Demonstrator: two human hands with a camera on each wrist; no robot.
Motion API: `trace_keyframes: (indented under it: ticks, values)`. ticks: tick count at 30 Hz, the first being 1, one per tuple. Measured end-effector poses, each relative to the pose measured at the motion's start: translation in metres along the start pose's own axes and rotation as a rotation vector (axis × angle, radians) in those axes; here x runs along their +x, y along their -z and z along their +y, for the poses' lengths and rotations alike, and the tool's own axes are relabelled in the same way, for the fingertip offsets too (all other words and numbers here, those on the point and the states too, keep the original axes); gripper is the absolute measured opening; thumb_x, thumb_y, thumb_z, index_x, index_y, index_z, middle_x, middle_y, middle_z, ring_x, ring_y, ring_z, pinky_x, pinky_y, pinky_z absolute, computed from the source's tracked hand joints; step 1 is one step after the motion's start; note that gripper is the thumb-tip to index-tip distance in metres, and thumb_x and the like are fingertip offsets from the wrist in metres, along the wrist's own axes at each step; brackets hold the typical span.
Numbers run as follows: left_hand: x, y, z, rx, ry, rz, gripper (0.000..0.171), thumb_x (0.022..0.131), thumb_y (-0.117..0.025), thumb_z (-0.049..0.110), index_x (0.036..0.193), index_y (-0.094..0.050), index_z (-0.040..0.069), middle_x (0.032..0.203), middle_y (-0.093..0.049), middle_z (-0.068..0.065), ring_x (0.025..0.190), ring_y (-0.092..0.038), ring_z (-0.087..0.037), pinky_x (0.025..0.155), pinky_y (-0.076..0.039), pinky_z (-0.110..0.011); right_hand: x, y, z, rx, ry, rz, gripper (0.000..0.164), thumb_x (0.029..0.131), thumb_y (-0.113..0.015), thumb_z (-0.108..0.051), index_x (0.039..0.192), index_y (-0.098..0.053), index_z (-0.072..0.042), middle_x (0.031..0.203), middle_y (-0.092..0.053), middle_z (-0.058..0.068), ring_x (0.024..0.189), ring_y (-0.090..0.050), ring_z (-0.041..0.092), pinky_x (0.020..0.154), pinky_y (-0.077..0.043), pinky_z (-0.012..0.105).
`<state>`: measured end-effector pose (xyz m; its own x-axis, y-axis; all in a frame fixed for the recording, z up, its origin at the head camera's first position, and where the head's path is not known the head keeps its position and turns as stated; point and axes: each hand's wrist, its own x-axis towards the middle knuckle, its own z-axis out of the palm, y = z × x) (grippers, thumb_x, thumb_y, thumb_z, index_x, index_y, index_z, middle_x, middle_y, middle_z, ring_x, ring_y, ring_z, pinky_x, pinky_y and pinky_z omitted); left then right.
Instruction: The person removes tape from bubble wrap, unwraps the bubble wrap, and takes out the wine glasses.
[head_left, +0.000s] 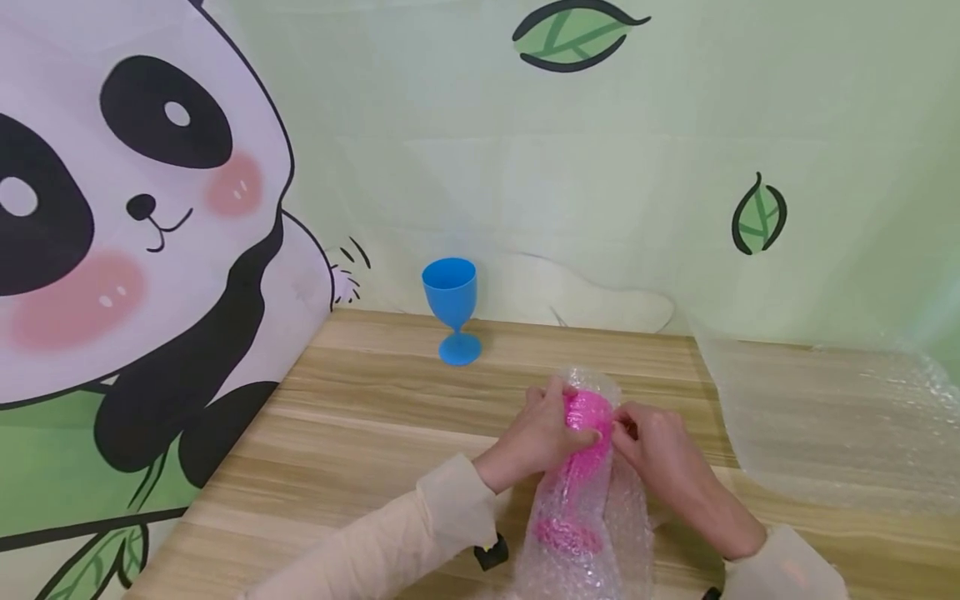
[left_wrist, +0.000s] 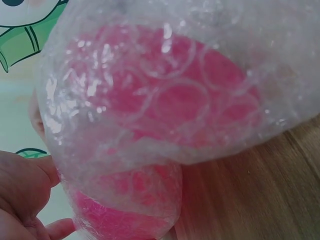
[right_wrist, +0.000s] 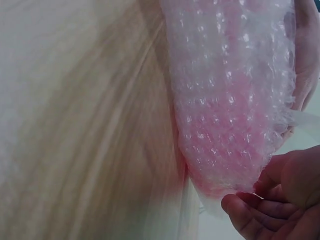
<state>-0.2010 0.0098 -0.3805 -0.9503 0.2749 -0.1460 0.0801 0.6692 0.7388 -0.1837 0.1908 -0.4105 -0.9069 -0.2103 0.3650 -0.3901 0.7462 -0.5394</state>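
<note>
A pink goblet (head_left: 587,417) lies inside a layer of clear bubble wrap (head_left: 628,521), its cup end away from me and its foot nearer. My left hand (head_left: 536,437) grips the cup end through the wrap, thumb across the top. At the cup's right side, my right hand (head_left: 663,450) pinches the edge of the wrap between thumb and fingers. The left wrist view shows the round pink foot (left_wrist: 175,95) close up through the bubbles. In the right wrist view, the fingertips (right_wrist: 237,212) of my right hand hold the film at the wrapped end.
A blue goblet (head_left: 450,292) stands upright toward the back of the wooden table (head_left: 375,400). Another sheet of bubble wrap (head_left: 832,433) is spread at the right. Behind the table hangs a green backdrop (head_left: 450,125) with a panda and leaves.
</note>
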Motion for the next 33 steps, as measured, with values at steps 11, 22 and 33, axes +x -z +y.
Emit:
trace_keyframes:
  ticks: [11,22,33]
  values:
    - [-0.0006,-0.0005,0.0006,0.005,-0.009,0.006,0.059,0.094,-0.078,0.031,0.138,-0.044,0.011,0.135,-0.044,-0.024,0.094,-0.061,-0.027,0.072,-0.060,-0.037,-0.0007,0.0020,-0.0010,-0.081,0.076,0.042,0.005,0.087,-0.072,0.001,0.091,-0.072,-0.002,0.083,-0.068,0.006,0.071,-0.062,0.015,0.061,-0.055,0.027]
    - [-0.0006,-0.0010,0.0012,0.021,-0.024,0.011,0.059,0.093,-0.079,0.030,0.137,-0.044,0.011,0.131,-0.046,-0.022,0.091,-0.060,-0.024,0.070,-0.059,-0.034,0.0027,0.0015,-0.0035,-0.011,0.028,0.032,0.012,0.087,-0.065,0.003,0.082,-0.069,-0.008,0.073,-0.063,-0.002,0.063,-0.053,0.009,0.056,-0.050,0.023]
    - [-0.0006,-0.0010,0.0032,0.028,-0.009,0.018,0.060,0.092,-0.081,0.029,0.137,-0.044,0.012,0.131,-0.046,-0.020,0.090,-0.060,-0.023,0.071,-0.059,-0.034,0.0036,0.0059,-0.0053,0.185,-0.207,0.012,0.008,0.090,-0.063,-0.002,0.091,-0.070,-0.001,0.086,-0.068,0.009,0.069,-0.059,0.015,0.053,-0.050,0.024]
